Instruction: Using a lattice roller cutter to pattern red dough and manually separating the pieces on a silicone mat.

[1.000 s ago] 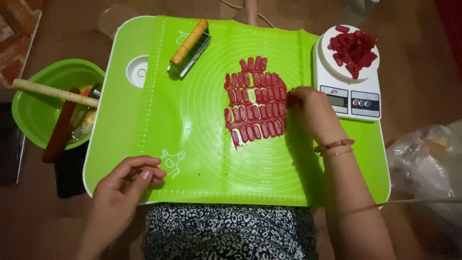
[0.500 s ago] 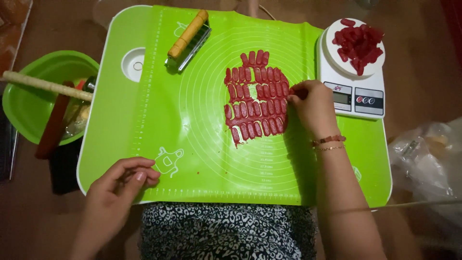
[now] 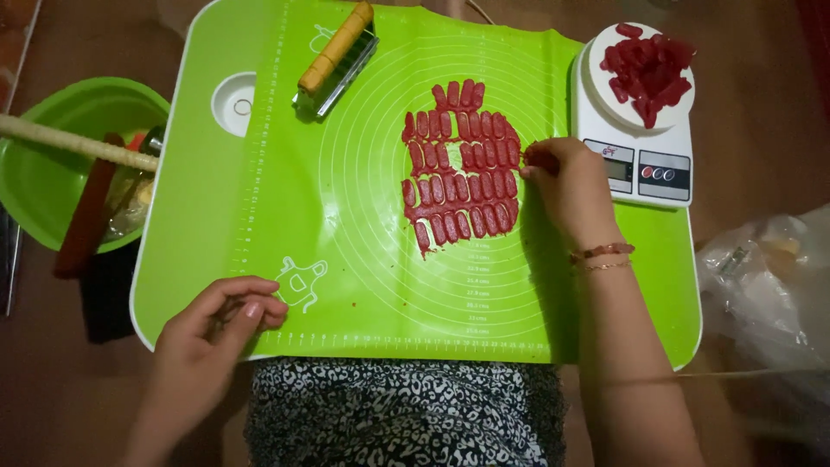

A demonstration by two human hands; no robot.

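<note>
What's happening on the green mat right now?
A person sits at a green mat laid over a board. The right hand pinches at the right edge of a block of small red dough pieces cut in rows. The left hand rests on the mat's lower left corner. More red pieces are heaped on a white kitchen scale to the right. A roller cutter with a wooden handle lies at the top.
</note>
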